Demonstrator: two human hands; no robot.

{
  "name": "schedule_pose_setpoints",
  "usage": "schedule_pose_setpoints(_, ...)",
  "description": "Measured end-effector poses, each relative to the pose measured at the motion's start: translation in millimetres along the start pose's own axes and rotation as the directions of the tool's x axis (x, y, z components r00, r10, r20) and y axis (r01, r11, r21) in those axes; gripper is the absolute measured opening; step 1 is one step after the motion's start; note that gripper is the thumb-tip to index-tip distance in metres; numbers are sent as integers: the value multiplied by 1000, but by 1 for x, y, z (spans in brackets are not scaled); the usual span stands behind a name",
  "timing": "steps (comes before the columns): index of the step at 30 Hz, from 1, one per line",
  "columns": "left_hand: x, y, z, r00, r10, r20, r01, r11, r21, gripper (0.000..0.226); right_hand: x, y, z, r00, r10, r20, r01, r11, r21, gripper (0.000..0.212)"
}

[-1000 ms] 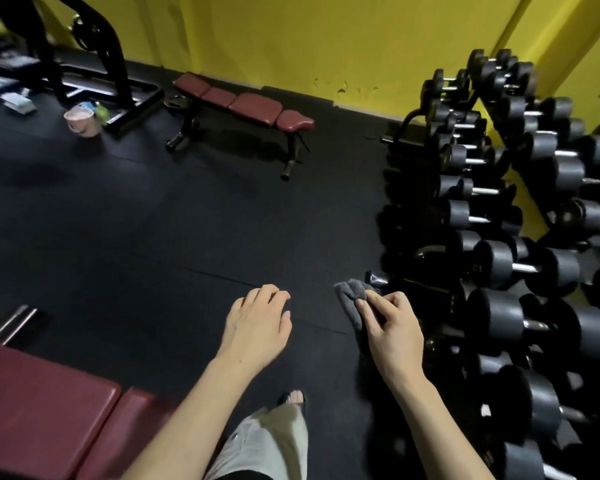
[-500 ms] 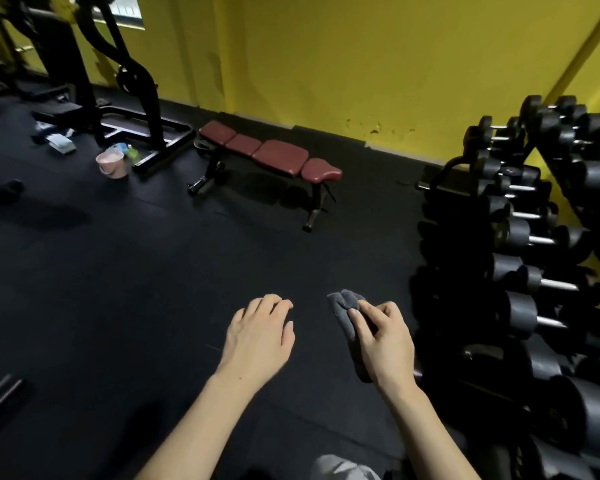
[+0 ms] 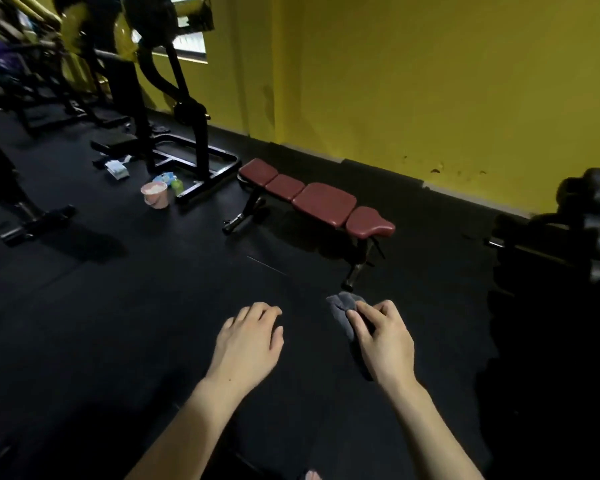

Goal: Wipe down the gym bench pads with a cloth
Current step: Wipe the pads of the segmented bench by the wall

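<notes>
1. At the far left, a dark machine frame stood on the black rubber floor, near the yellow wall.
2. Beside the foot of this frame there was a pink bucket, with a small green bottle just behind it.
3. To the right of them, the gym bench with its four dark red pads stood near the wall, well apart from your hands.
4. Your left hand was held out, back upward, with the fingers relaxed and a little curved; it held nothing.
5. Your right hand pinched the grey cloth between thumb and curled fingers, and the cloth stuck out to the left of the fingertips.
6. At the far right edge, a dumbbell rack was in deep shadow and hard to see.
</notes>
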State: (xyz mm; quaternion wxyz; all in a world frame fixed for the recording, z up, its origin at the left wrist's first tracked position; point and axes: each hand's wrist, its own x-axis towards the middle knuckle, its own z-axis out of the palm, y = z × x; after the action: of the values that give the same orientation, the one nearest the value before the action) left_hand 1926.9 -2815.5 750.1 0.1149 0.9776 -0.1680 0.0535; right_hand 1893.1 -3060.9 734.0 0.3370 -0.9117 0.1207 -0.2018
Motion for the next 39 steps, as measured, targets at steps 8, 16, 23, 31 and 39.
schedule_pose_setpoints(8, 134, -102, 9, 937, -306, -168, 302, 952, -49, 31, 186, -55, 123, 956, -211, 204, 190, 975, 120, 23)
schedule_pose_setpoints(16, 329, -206, 37, 931, -332, -150, 332, 943, -24, 32, 377, -88, 263, 938, -239, 250, 209, 968, 142, 22)
schedule_pose_setpoints(23, 546, -279, 30, 975, -202, -87, 204, 979, 11, 37, 552, -117, 346, 973, -136, 189, 121, 989, 88, 27)
schedule_pose_setpoints(31, 749, -336, 64, 998, -67, -7, 67, 998, -5, 40, 718, -95, 427, 990, 13, 142, -22, 998, 60, 34)
schedule_pose_setpoints(39, 939, -397, 110, 988, -109, 110, 108, 994, 13, 41, 932, -90, 547, 970, 2, 244, -16, 998, 55, 40)
